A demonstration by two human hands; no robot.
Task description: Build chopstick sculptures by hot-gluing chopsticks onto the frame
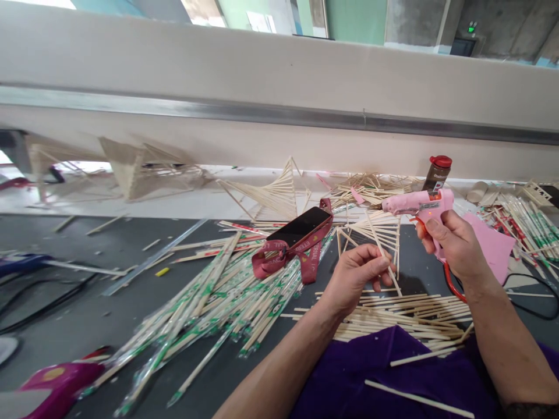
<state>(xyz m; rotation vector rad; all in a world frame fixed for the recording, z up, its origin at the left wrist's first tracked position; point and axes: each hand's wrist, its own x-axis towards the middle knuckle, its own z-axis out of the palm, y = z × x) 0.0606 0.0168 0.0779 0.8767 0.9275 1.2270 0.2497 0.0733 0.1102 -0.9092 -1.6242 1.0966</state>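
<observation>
My left hand [360,267] pinches a thin wooden stick [376,233] held at a slant above the table. Wrapped in my right hand [454,241] is a pink hot glue gun [414,202], its nozzle pointing left near the stick's upper end. Just behind the stick stands a small stick frame [388,230] with a fan of slats. Many loose sticks [406,314] lie in front of my hands, some reaching a purple cloth [349,372] on my lap.
Chopsticks in clear wrappers [209,308] spread over the table's middle, beside a phone [301,226] with a red strap. A twisted stick model [275,192] stands behind. A brown bottle [439,174] with a red cap is at the back right. A magenta tool [56,378] lies front left.
</observation>
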